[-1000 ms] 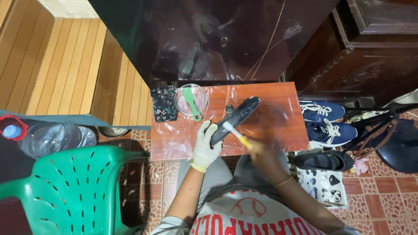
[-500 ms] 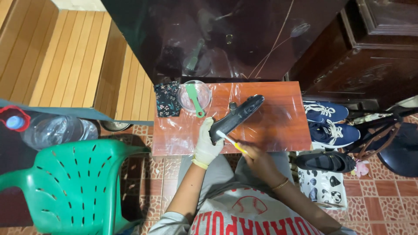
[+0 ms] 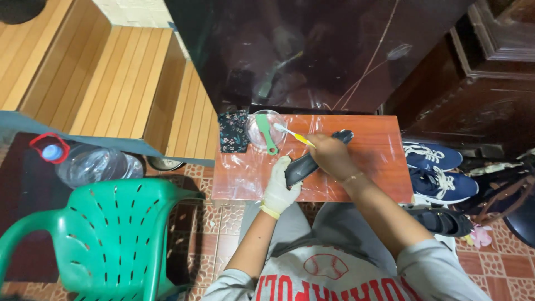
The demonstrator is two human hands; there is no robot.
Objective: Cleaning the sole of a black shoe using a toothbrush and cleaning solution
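Shoe [image 3: 312, 160], black and slim, lies slantwise mid-counter on a plastic-wrapped red-brown counter [image 3: 379, 167], heel end near, toe pointing far-right. Gloved left hand [image 3: 280, 189] is clamped round the near end, pinning it down. Bare right hand [image 3: 330, 156] rests over the shoe's middle, fingers closed on a toothbrush [image 3: 292, 134] w/ yellow handle and white head; the head reaches left to the rim of a clear bowl [image 3: 253, 134]. A green brush [image 3: 266, 132] lies across that bowl; dark patterned cloth [image 3: 233, 131] sits just left of it.

Shoe looks light and semi-stiff: sole should hold its shape, upper prob. gives under a squeeze. Glossy surface on slick plastic wrap suggests it could skid if pushed w/o a hold. Best grip appears to be the heel or the sides of the sole, as the left hand has it, keeping the upper free. Toothbrush is thin and light; pinch at mid-handle suits it.

Right of counter: blue sneakers [image 3: 434, 167] on the floor. Near left: green chair [image 3: 111, 234]; clear water jug [image 3: 89, 164] beyond it.
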